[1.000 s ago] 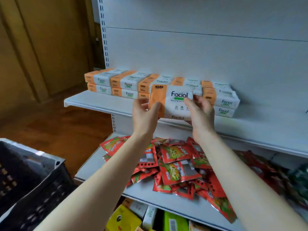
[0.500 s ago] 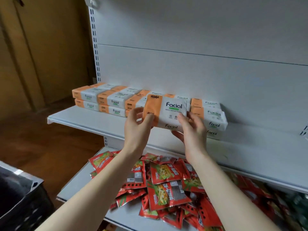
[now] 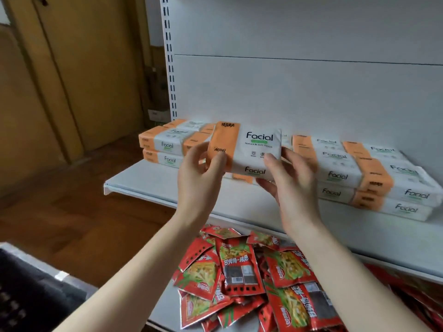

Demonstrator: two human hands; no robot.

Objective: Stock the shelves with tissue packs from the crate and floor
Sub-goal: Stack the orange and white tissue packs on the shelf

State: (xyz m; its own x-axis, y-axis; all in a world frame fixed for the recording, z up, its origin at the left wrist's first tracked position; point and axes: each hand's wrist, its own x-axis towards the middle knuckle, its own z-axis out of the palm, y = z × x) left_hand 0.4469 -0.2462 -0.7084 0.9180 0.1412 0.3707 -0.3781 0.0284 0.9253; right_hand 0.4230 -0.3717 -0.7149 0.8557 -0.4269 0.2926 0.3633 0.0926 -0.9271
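Sitting nearest at the lower left, one dark crate (image 3: 28,298) is showing only a corner, with its contents out of sight; just beyond it, on the lower shelf (image 3: 161,305), a heap of red snack packets (image 3: 239,267) is lying overlapped, too tangled to count. Two bare forearms are stretching above that heap toward the upper shelf (image 3: 148,180). There the left hand (image 3: 199,173) is pinching the orange end of one tissue pack (image 3: 251,147) between thumb and fingers (image 3: 195,150), while the right hand (image 3: 294,185) is gripping the white end with its fingers curled round it. The pack is hanging tilted, printed face toward the camera, over the front part of the upper shelf, so the placing step is judged to be in hand. The next move is calling for laying it flat, orange end leftward like its neighbours, easing it back into the row, then letting go. Behind it the stacked packs (image 3: 374,173) are lying two layers high: two stacks of two are showing to the right and one to the left, with more partly hidden, so the total cannot be told. One pale back panel (image 3: 287,92) is closing the view
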